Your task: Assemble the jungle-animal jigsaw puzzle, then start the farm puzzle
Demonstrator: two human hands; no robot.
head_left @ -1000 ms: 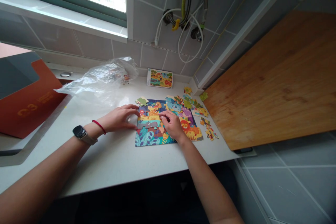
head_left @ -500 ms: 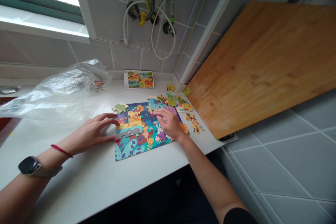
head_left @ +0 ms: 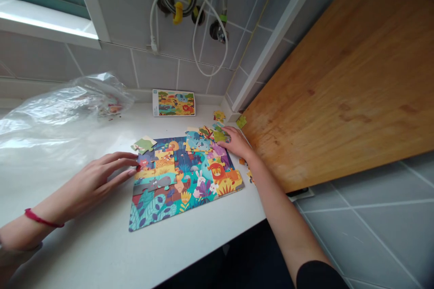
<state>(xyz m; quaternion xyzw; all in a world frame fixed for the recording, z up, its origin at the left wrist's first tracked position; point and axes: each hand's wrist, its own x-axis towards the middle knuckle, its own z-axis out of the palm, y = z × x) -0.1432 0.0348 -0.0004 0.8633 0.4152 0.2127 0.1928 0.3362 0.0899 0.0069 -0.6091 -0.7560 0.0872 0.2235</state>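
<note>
A jigsaw board (head_left: pixel 152 210) with a colourful night-animal picture lies on the white counter. Joined pieces showing a grey hippo (head_left: pixel 159 184) lie on its left part, elephant pieces (head_left: pixel 198 141) near its top, and lion pieces (head_left: pixel 220 175) at its right. My left hand (head_left: pixel 108 172) has its fingers stretched out, the tips at the board's left edge. At the board's upper right corner, my right hand (head_left: pixel 235 143) has thumb and fingers about a green puzzle piece (head_left: pixel 219 135) in a loose pile. A green and cream piece (head_left: pixel 144 144) overlaps the upper left corner.
A picture card (head_left: pixel 174 103) leans against the wall. Clear plastic bag (head_left: pixel 68 113) is at the left. More loose pieces (head_left: pixel 219 115) lie near the corner, beside a large wooden board (head_left: pixel 339 90) on the right. Hoses and a white cable (head_left: pixel 194 45) hang above.
My right hand has moved from the middle of the board to the loose pile at upper right. Lion pieces, earlier mostly covered by it, now show. The camera view has shifted slightly.
</note>
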